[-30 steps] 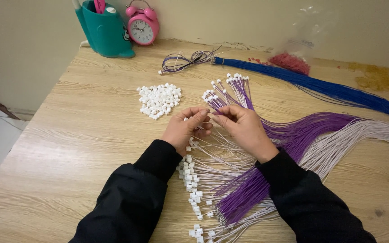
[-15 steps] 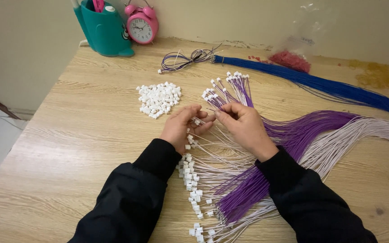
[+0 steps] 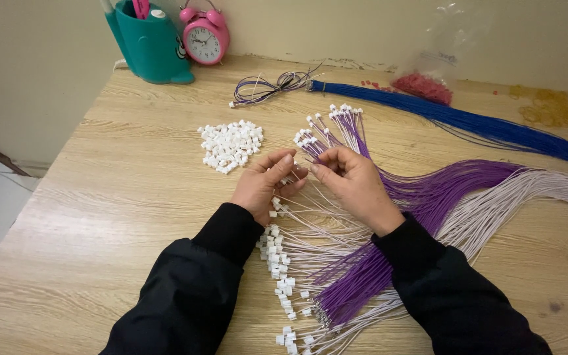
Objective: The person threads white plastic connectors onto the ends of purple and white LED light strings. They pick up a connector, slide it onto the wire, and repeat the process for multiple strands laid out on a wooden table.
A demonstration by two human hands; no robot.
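Observation:
My left hand (image 3: 262, 186) and my right hand (image 3: 355, 186) meet fingertip to fingertip over a spread of thin purple and white wires (image 3: 428, 197). Between the fingertips sits a small white connector on a wire end, pinched from both sides. A pile of loose white connectors (image 3: 230, 144) lies just left of the hands. Below my wrists lie finished white wires with connectors (image 3: 284, 276). More purple wire ends with connectors (image 3: 330, 125) fan out beyond my hands.
A long blue wire bundle (image 3: 468, 121) runs across the back right. A small coiled wire bunch (image 3: 264, 87), a teal holder (image 3: 149, 41) and a pink alarm clock (image 3: 204, 39) stand at the back. A clear bag with red bits (image 3: 422, 85) and yellow rubber bands (image 3: 550, 108) lie far right.
Both hands have stayed in the same spot over the wires; the fingers have shifted slightly as they work the small connector and wire end.

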